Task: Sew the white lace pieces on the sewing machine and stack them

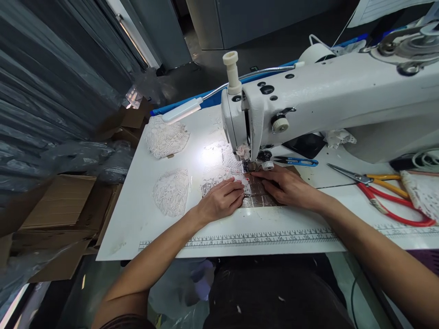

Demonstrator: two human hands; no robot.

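Hands, two, bare. Left hand (224, 198): we are laying it palm down on the white lace (219, 170), fingers close together and bent; whether they are pinching an edge, we are not managing to make out. Right hand (290, 185): we are resting it palm down on a brown plate (259, 187), thumb and forefinger standing apart, the forefinger pointing to the presser foot (245, 167) and ending just beside it.

Lace, in work: it is lying flat at the presser foot, partly under our left fingers, its far part catching glare.

Sewing machine (329, 96), one, white: its head is standing over the lace, its arm running off to the right.

Lamp (183, 111), one, on a bent metal neck: it is shining on the lace.

Lace pieces, to the left: we are counting a far pile (166, 137) and a near piece (170, 192), lying apart.

Cutting tools, to the right: blue snips (297, 161) are lying beyond our right hand, and scissors (373, 185), red-and-orange handled, are pointing towards the machine.

Printed ruler (236, 240), one: it is running along the near table edge.

Cardboard boxes (58, 205): they are standing left of the table (137, 214).
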